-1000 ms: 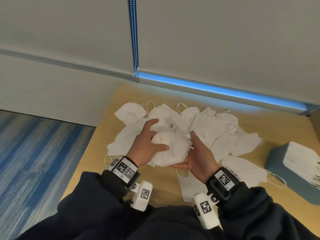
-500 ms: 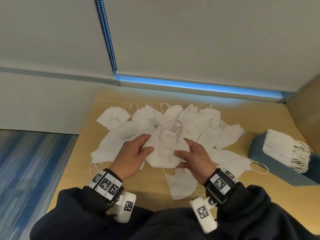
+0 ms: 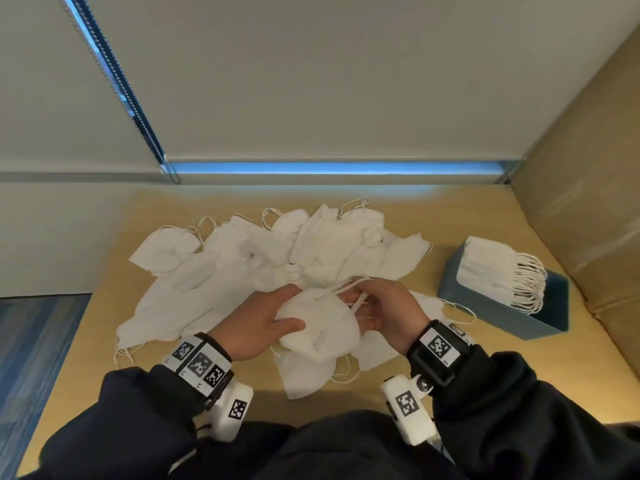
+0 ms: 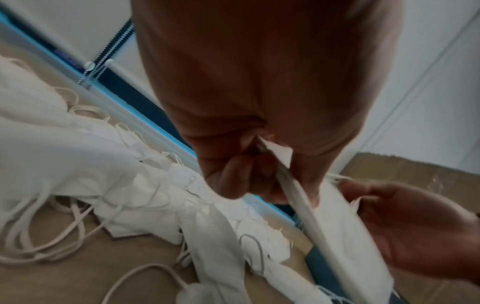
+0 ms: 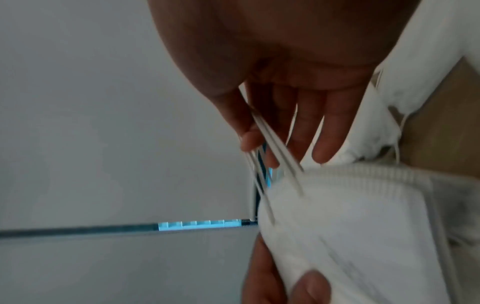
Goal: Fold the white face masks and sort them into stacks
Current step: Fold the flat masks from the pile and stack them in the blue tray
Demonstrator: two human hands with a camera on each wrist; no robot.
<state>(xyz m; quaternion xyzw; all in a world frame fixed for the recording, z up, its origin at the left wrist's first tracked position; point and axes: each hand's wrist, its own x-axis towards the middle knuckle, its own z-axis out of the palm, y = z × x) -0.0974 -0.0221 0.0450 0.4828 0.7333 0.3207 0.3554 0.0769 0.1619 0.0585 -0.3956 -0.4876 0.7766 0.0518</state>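
A white face mask (image 3: 320, 329) is held just above the wooden table (image 3: 408, 209), folded roughly in half. My left hand (image 3: 291, 308) grips its left side, thumb on top and fingers underneath. My right hand (image 3: 360, 299) pinches the mask's ear loops (image 3: 356, 301) at the right edge. The right wrist view shows the ear loops (image 5: 272, 148) stretched taut between thumb and fingers above the mask (image 5: 350, 226). In the left wrist view my curled fingers (image 4: 233, 179) clamp the mask's edge (image 4: 301, 197). A loose pile of masks (image 3: 277, 258) lies behind my hands.
A blue box (image 3: 554, 299) at the right holds a stack of folded masks (image 3: 491, 265), loops hanging over its side. One flat mask (image 3: 304, 375) lies under my hands near the table's front edge. A cardboard wall (image 3: 588, 168) stands on the right; the table's left edge drops to blue carpet (image 3: 27, 341).
My right hand has shifted from the mask's side to its ear loops and pulled them taut. The left hand keeps hold of the mask. The view has turned right, showing more of the blue box.
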